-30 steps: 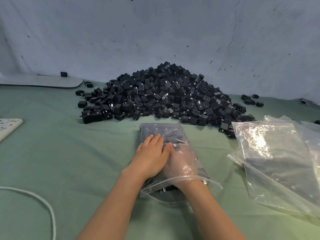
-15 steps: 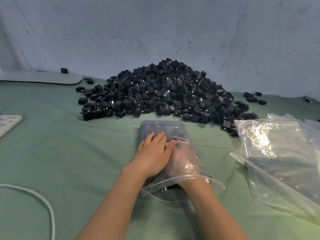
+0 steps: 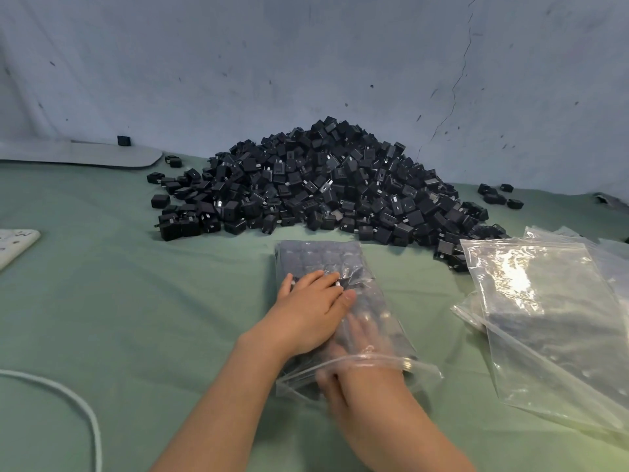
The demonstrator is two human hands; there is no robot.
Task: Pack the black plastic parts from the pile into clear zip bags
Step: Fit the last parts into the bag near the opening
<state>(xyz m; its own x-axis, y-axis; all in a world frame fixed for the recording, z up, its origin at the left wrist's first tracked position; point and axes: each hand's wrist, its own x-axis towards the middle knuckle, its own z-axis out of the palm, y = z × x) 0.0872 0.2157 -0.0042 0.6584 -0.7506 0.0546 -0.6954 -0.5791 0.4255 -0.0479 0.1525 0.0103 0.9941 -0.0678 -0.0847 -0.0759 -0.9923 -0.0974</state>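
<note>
A big pile of black plastic parts [image 3: 323, 185] lies on the green cloth against the wall. In front of it a clear zip bag [image 3: 320, 257] lies flat, with rows of black parts inside and its open mouth toward me. My left hand [image 3: 308, 315] rests flat on top of the bag, palm down, holding nothing. My right hand [image 3: 357, 345] is inside the bag through the mouth. Seen blurred through the plastic, its fingers lie stretched out over the parts.
A stack of empty clear zip bags [image 3: 551, 301] lies at the right. A white power strip [image 3: 13, 243] and a white cable [image 3: 78, 403] are at the left. A grey flat board [image 3: 102, 155] lies far left, and stray black parts [image 3: 497, 195] sit right of the pile.
My right hand has slid back toward the bag's mouth, so less of it is inside. My left hand stays flat on the bag.
</note>
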